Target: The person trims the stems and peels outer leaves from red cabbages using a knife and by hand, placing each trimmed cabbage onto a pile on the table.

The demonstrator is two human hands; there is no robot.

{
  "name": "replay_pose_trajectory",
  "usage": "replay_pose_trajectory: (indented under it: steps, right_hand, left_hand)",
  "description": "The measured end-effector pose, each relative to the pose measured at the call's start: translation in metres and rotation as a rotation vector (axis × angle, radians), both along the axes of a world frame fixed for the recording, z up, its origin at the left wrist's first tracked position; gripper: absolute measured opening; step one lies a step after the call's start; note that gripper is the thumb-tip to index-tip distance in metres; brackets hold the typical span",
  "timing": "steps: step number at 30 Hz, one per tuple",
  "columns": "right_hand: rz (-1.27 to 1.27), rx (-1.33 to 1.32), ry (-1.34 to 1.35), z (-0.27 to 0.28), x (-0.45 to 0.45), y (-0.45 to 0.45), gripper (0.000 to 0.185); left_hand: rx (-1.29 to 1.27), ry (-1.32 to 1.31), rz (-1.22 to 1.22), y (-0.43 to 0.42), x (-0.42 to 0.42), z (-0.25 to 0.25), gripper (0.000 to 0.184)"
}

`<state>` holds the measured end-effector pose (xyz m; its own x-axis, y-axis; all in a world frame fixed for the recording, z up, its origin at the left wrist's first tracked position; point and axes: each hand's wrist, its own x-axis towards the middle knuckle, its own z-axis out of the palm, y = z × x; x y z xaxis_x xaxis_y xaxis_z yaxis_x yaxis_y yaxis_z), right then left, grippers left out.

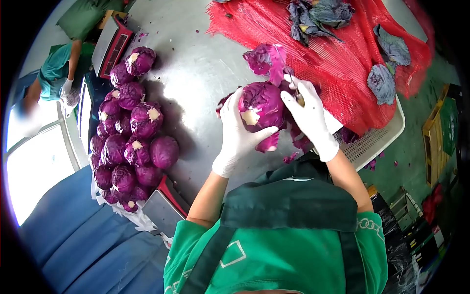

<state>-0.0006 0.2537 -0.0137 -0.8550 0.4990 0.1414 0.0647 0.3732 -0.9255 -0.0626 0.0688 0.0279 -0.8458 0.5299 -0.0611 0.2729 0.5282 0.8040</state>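
My left hand (pixel 237 130), in a white glove, grips the near left side of a red cabbage (pixel 264 105), whose pale cut stem faces up towards me. My right hand (pixel 308 110), also gloved in white, is closed around a slim metal tool that looks like a knife (pixel 295 87), held at the cabbage's right side. Much of the tool is hidden by the fingers. A loose purple leaf (pixel 267 60) lies just beyond the cabbage. More leaf pieces (pixel 268 142) lie under and beside it on the metal table (pixel 205 63).
Many red cabbages (pixel 125 142) are heaped on the left, beside scales (pixel 113 46). At the right, a red mesh sack (pixel 338 68) with dark outer leaves (pixel 391 46) drapes over a white crate (pixel 387 139). Another person (pixel 56 71) works at the far left.
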Motion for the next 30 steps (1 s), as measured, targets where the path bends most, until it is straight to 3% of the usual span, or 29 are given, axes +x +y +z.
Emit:
replay_pose_trajectory:
  steps: [1, 2, 4, 5, 7, 8, 10, 11, 18, 19, 26, 30]
  right_hand:
    - [0.016, -0.063, -0.093, 0.012, 0.003, -0.007, 0.041]
    - [0.032, -0.054, 0.022, 0.004, 0.001, -0.015, 0.04]
    - [0.031, 0.065, -0.063, 0.01, -0.005, -0.012, 0.038]
    - [0.01, 0.147, 0.052, -0.003, -0.013, -0.004, 0.034]
    - [0.097, 0.029, -0.031, 0.013, -0.019, 0.009, 0.03]
    - [0.147, 0.005, -0.062, 0.014, -0.02, 0.014, 0.029]
    - [0.1, 0.155, -0.042, 0.017, -0.015, 0.024, 0.028]
    - [0.08, 0.187, -0.081, 0.025, -0.007, 0.025, 0.03]
    - [0.195, 0.501, -0.255, 0.028, 0.046, 0.004, 0.056]
    - [0.156, 0.511, -0.176, 0.023, 0.042, 0.003, 0.057]
    - [0.169, 0.739, -0.402, 0.03, 0.016, 0.009, 0.057]
    - [0.131, 0.668, -0.338, 0.025, 0.008, 0.015, 0.053]
  left_hand:
    - [-0.116, 0.057, -0.016, 0.005, -0.002, 0.004, 0.109]
    - [-0.232, 0.11, -0.033, 0.008, -0.002, 0.007, 0.111]
    - [-0.202, 0.145, -0.059, 0.01, -0.006, 0.012, 0.113]
    - [-0.276, 0.088, -0.141, 0.009, -0.01, 0.018, 0.113]
    - [-0.398, 0.071, -0.22, 0.014, -0.011, 0.027, 0.112]
    - [-0.401, 0.073, -0.224, 0.018, -0.01, 0.022, 0.112]
    - [-0.15, 0.278, -0.223, 0.026, -0.011, 0.004, 0.115]
    - [-0.025, 0.182, -0.236, 0.03, -0.012, -0.003, 0.119]
    - [-0.076, 0.109, -0.22, 0.042, -0.016, -0.002, 0.12]
    - [-0.094, 0.116, -0.223, 0.043, -0.016, -0.001, 0.119]
    - [-0.153, 0.07, -0.209, 0.05, -0.023, -0.002, 0.12]
    - [-0.188, 0.036, -0.201, 0.055, -0.029, 0.001, 0.121]
